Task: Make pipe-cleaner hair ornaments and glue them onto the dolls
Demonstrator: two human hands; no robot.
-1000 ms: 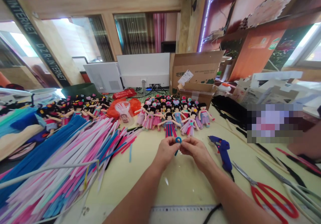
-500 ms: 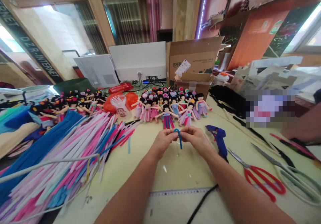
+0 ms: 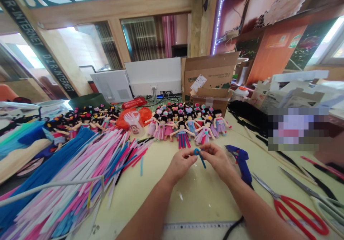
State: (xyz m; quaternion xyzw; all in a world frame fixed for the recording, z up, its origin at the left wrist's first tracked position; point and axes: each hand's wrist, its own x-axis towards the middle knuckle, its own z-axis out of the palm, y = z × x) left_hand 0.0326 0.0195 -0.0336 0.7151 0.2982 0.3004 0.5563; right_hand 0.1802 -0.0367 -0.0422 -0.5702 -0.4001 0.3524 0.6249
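Note:
A short blue pipe cleaner (image 3: 203, 162) is curled into a small loop at its top, with a straight tail hanging down to the right. My left hand (image 3: 184, 163) pinches the loop from the left. From the right, my right hand (image 3: 216, 158) pinches the same piece just beside the loop. Both hands are raised over the pale yellow table (image 3: 199, 193), their fingertips close together. Just behind them stands a small doll (image 3: 182, 134) with a striped skirt, in front of several other dolls (image 3: 163, 127).
Bundled pipe cleaners (image 3: 72, 172) cover the left side. A blue glue gun (image 3: 242, 163), red-handled scissors (image 3: 295, 211) and pale green-handled scissors (image 3: 322, 200) lie at right. A ruler (image 3: 199, 226) is near the front. Cardboard box (image 3: 209, 71) and monitor (image 3: 153, 76) stand behind.
The blue piece has gone from an open hook to a closed small loop, its tail now slanting right. The view has tilted up, so both hands and the table appear lower and slightly right.

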